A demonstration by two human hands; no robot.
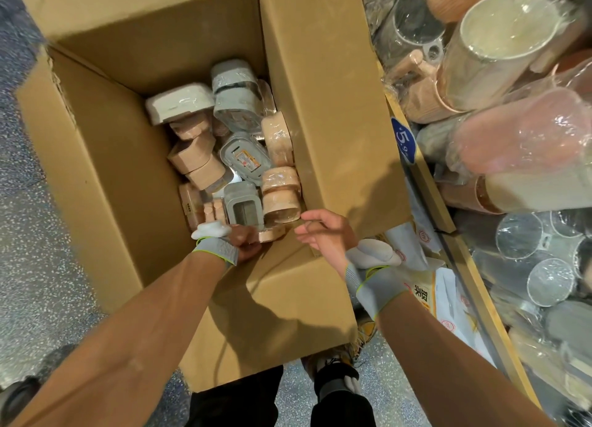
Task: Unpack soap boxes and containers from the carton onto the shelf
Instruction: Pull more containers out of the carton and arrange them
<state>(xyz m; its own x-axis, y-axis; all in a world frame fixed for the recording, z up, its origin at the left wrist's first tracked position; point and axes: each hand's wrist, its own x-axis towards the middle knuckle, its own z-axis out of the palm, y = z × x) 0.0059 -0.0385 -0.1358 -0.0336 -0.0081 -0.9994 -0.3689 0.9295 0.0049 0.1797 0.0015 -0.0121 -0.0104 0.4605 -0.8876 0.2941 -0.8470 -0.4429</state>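
Reaching into the near end of the carton (320, 106), the left hand (243, 241) curls around what seems to be a pink soap box (273, 234), though the grip is partly hidden. Just right of it, the right hand (323, 234) hangs with fingers relaxed, holding nothing. Farther in, wrapped soap boxes (243, 157) lie jumbled on the carton's floor. At right, the shelf (426, 183) carries wrapped containers (512, 138).

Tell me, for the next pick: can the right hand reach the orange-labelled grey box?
Likely yes: the right hand is open at the carton rim, and the grey box lies uncovered atop the pile.
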